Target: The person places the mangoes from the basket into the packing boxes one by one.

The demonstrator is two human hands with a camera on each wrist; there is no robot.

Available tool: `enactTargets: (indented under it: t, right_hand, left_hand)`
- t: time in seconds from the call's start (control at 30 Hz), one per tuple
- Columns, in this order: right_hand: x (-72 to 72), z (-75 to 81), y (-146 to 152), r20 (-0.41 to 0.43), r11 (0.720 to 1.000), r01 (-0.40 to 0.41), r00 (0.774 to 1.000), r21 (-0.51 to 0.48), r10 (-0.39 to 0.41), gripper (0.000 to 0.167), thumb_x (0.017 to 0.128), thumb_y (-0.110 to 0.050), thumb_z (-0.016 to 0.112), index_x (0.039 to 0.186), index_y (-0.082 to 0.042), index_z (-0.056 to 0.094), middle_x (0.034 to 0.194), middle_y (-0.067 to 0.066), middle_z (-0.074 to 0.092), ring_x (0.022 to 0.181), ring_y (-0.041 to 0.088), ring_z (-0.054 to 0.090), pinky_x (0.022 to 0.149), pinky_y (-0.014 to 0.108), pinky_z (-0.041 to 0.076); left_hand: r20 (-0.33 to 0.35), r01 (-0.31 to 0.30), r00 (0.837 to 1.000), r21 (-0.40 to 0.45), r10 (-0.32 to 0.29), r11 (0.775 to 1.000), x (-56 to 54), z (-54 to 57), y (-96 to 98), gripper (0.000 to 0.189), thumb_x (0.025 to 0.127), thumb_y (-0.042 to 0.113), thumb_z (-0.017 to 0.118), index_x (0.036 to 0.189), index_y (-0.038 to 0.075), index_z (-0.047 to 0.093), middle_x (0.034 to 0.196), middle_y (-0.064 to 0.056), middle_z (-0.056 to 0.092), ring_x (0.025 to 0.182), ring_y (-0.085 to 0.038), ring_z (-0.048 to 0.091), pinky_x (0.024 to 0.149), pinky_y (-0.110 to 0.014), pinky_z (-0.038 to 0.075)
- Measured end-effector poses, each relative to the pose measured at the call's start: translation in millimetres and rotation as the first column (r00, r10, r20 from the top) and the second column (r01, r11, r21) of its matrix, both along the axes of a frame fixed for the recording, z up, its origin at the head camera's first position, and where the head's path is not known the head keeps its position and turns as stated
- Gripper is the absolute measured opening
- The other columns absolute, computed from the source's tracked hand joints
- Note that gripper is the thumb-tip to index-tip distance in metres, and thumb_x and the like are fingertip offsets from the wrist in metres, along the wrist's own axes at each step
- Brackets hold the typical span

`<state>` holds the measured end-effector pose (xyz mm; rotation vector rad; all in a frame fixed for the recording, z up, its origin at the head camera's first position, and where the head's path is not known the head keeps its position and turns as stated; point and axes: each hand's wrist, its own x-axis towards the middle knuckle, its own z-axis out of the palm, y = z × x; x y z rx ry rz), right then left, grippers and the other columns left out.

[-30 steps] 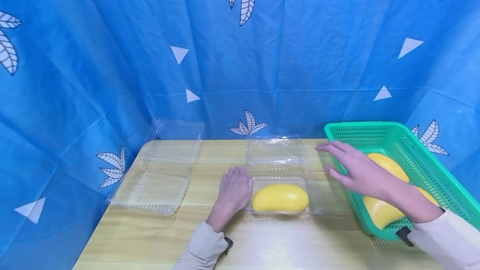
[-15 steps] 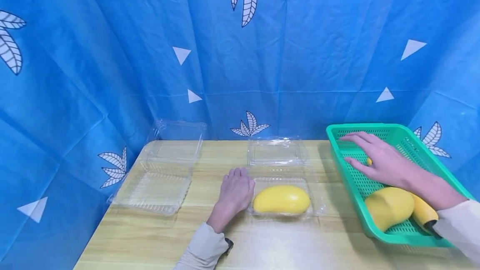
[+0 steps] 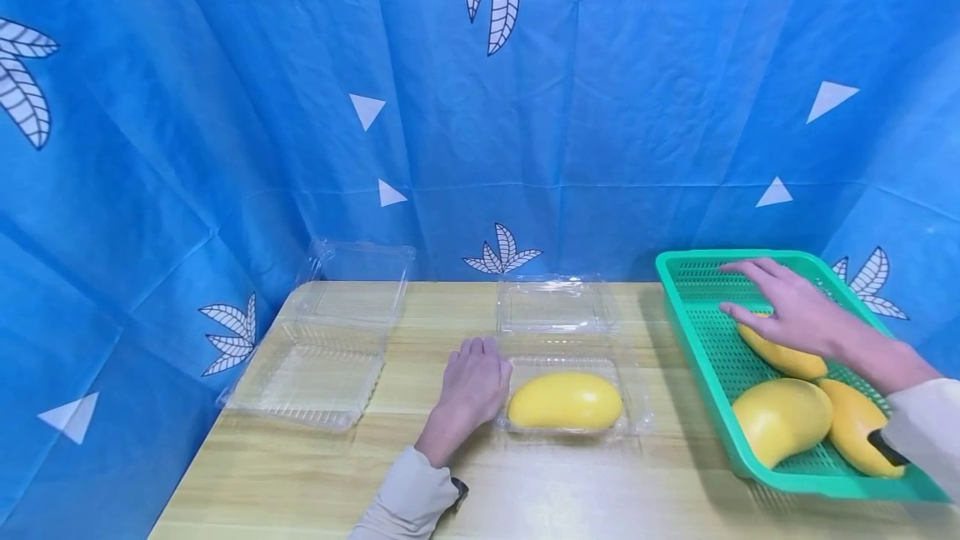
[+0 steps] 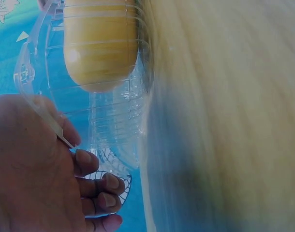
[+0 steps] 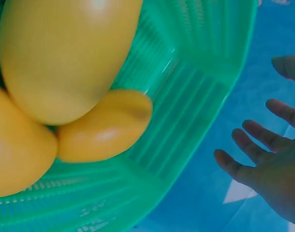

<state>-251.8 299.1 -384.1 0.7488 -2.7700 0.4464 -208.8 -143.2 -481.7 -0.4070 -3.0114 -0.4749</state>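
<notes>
On the middle of the table (image 3: pixel 322 482), the left hand (image 3: pixel 472 382) pinches the left side of the near box (image 3: pixel 600 365); the left wrist view shows the rim passing between thumb and forefinger, the other fingers curling loosely beyond it. Plastic so thin would probably skid at a light knock, so this hold most likely serves as an anchor. Its lid (image 3: pixel 555 307) lies folded back, away from the person, which leaves the base open from above. One mango (image 3: pixel 566 401) lies inside that base, its long side running left to right, seemingly because its shape fits best that way and the low walls stop it rolling.

Over the basket (image 3: pixel 690 257), at the person's right, the right hand (image 3: pixel 802 307) is spread wide, thumb well away from the fingers, and holds nothing. It hangs above the far mango (image 3: pixel 787 355); the right wrist view shows its fingertips apart from any fruit. Such a wide arch would suit something thick and rounded. Nearer the person, the pale mango (image 3: pixel 783 415) and the end mango (image 3: pixel 855 427) rest side by side, penned in by the basket's walls, within easy reach of that arm.

Left of the left hand, the second box (image 3: pixel 315 373) also stands open, its cover tilted back before the curtain (image 3: pixel 637 65), apparently set aside to leave elbow room.
</notes>
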Motion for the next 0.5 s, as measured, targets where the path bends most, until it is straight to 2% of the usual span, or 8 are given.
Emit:
enactTargets:
  t: [0.13, 0.33, 0.5]
  right_hand:
    - [-7.3, -5.8, 15, 0.025, 0.999, 0.007, 1.0, 0.037, -0.008, 0.056, 0.095, -0.027, 0.072, 0.141, -0.002, 0.052, 0.139, 0.03, 0.049, 0.12, 0.054, 0.048, 0.086, 0.073, 0.041]
    - [-12.9, -15.3, 32, 0.052, 0.999, 0.015, 0.998, 0.045, -0.017, 0.063, 0.092, -0.027, 0.075, 0.143, -0.001, 0.049, 0.138, 0.032, 0.05, 0.12, 0.054, 0.048, 0.084, 0.075, 0.041]
    - [-17.4, -20.9, 40, 0.118, 0.996, 0.045, 0.992, 0.072, -0.053, 0.069, 0.091, -0.03, 0.076, 0.144, 0.002, 0.045, 0.138, 0.037, 0.048, 0.121, 0.058, 0.046, 0.085, 0.08, 0.038]
  left_hand:
    - [-0.017, 0.003, 1.0, -0.002, -0.003, 1.0, 0.0, -0.5, -0.4, 0.022, 0.103, 0.023, 0.04, 0.088, 0.008, 0.044, 0.081, -0.006, 0.041, 0.077, -0.023, 0.039, 0.071, -0.036, 0.038]
    - [-0.009, -0.001, 1.0, 0.003, 0.001, 1.0, -0.3, -2.9, -0.1, 0.022, 0.104, 0.023, 0.04, 0.089, 0.008, 0.044, 0.081, -0.006, 0.042, 0.077, -0.023, 0.04, 0.072, -0.037, 0.038]
    - [-0.019, -0.005, 1.0, 0.001, 0.005, 1.0, 0.0, -3.5, 0.2, 0.022, 0.103, 0.023, 0.039, 0.088, 0.009, 0.044, 0.081, -0.006, 0.041, 0.077, -0.023, 0.039, 0.072, -0.036, 0.039]
